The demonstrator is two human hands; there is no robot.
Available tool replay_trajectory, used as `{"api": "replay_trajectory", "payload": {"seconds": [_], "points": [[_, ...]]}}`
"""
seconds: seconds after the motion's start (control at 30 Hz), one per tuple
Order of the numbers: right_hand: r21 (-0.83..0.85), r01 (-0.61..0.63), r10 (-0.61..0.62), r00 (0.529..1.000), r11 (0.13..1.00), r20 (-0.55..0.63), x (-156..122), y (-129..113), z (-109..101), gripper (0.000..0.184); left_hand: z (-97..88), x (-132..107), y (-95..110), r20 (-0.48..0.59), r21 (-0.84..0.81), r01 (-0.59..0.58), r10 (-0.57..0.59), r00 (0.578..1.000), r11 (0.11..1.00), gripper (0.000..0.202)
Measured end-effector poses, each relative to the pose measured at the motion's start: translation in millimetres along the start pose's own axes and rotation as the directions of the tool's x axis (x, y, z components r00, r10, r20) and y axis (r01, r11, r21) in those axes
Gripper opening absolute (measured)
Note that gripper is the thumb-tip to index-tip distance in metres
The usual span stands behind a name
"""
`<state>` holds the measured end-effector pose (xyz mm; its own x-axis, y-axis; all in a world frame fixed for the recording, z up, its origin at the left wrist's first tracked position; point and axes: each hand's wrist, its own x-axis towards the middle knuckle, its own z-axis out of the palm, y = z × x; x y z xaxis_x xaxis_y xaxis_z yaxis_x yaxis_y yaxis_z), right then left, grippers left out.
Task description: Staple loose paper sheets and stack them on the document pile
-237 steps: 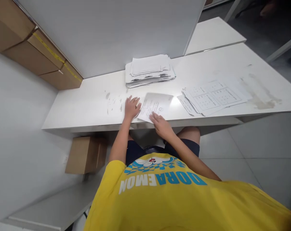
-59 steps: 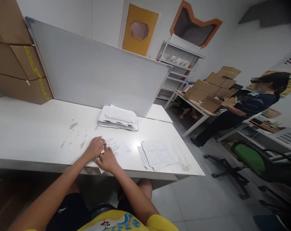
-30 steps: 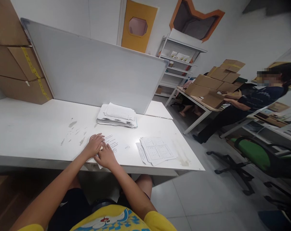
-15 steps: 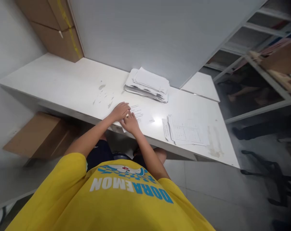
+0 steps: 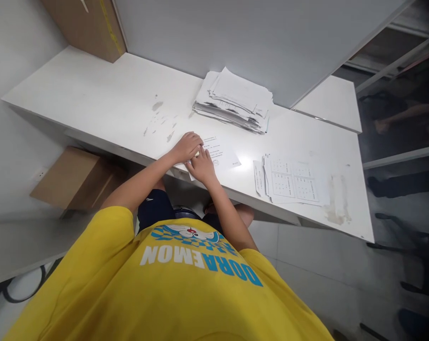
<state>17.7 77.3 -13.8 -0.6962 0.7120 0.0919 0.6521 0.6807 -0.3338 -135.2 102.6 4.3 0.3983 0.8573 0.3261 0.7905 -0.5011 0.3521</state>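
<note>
A printed sheet [image 5: 219, 154] lies at the near edge of the white table [image 5: 93, 94], and both my hands rest on its left part. My left hand [image 5: 186, 146] has its fingers curled, knuckles up, over the sheet's left edge. A small pale thing shows under its fingertips; I cannot make out what it is. My right hand [image 5: 202, 166] lies just beside it, fingers stretched flat on the paper and touching the left hand's fingertips.
A thick stack of papers [image 5: 236, 98] sits behind the sheet against a white partition board [image 5: 236, 33]. Sheets with printed grids [image 5: 292, 180] lie spread to the right. A cardboard box [image 5: 90, 23] stands at the table's back left, another box [image 5: 72, 177] under the table.
The camera has tipped down from the room to the table and my shirt. My hands have stayed together on the printed sheet, shifting little.
</note>
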Motion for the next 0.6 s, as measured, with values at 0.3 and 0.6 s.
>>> {"api": "replay_trajectory", "payload": {"seconds": [0.3,0.6], "points": [[-0.003,-0.007,0.007,1.000,1.000,0.013,-0.8,0.5,-1.6,0.055,-2.5,0.2,4.0,0.004,-0.015,0.004,-0.004,1.000,1.000,0.033],[0.035,-0.002,0.002,1.000,0.999,0.002,0.6,1.3,-0.4,0.055,-1.6,-1.0,1.2,0.011,-0.032,0.018,-0.017,1.000,0.999,0.040]]}}
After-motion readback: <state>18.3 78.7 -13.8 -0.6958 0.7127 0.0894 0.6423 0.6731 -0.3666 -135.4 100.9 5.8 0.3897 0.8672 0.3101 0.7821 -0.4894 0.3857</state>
